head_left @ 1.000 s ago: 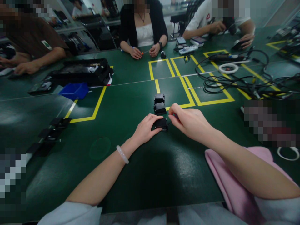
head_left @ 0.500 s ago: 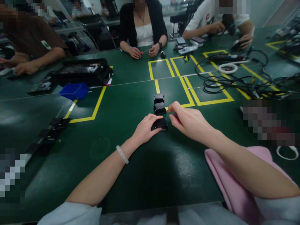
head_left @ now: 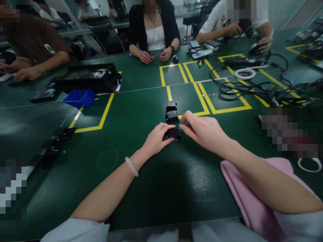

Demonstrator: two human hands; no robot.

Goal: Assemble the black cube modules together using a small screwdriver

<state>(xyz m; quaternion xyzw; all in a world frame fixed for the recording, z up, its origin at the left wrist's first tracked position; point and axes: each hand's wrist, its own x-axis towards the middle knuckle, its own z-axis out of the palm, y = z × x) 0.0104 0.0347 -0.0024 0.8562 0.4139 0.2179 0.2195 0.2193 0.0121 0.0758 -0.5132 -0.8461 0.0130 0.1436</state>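
Observation:
A small black box-shaped part [head_left: 173, 133] lies on the green table, pinched at its left side between the thumb and fingers of my left hand [head_left: 158, 138]. Close to its right side is my right hand [head_left: 202, 129], with thumb and fingers closed around a thin, dark tool. The tool is mostly hidden; its slim end points toward the part's right edge, and I cannot tell if it touches. Just beyond my left hand stand two similar black parts [head_left: 172, 116] in a line.
More black parts [head_left: 54, 143] form a row at the left. A blue bin [head_left: 79, 97] sits before a black tray [head_left: 85, 79]. Coiled black cables [head_left: 234, 92] spread on the right. Pink cloth [head_left: 252, 191] lies under my right forearm. Co-workers sit across the table [head_left: 136, 111].
My right hand has shifted very slightly at the fingertips, with the thumb a little nearer the black part. My left hand and the part stay put.

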